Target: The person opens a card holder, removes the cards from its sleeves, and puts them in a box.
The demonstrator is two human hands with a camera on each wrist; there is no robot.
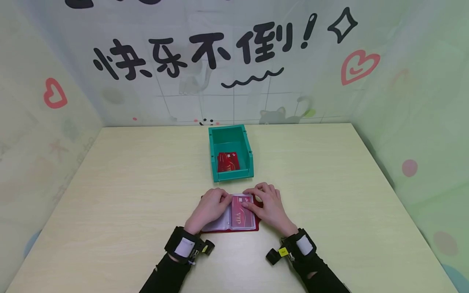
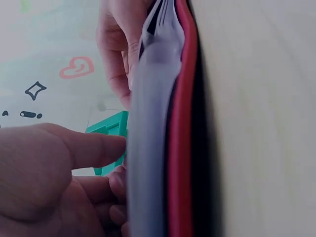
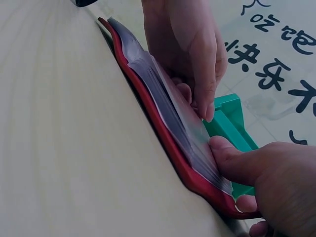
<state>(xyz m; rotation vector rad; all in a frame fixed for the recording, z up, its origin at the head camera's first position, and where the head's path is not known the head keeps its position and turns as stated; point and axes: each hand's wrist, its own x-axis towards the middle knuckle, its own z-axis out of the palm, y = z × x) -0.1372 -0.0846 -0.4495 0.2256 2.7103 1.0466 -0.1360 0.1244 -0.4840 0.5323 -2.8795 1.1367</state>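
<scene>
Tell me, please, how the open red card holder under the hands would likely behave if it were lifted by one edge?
The card holder would probably flop: the right wrist view shows a thin red cover curling up at its edge, with loose clear sleeves stacked on it. The sleeves look glossy, so they may slip under the fingers and fan open. It seems light, lying flat on the table.

"快乐不倒!" in black on the back wall (image 1: pixel 234 81); "VIP" on the red card (image 1: pixel 242 213) in the card holder (image 1: pixel 231 228), "VIP" on the card (image 1: pixel 228 162) in the green bin (image 1: pixel 230 132)
</scene>
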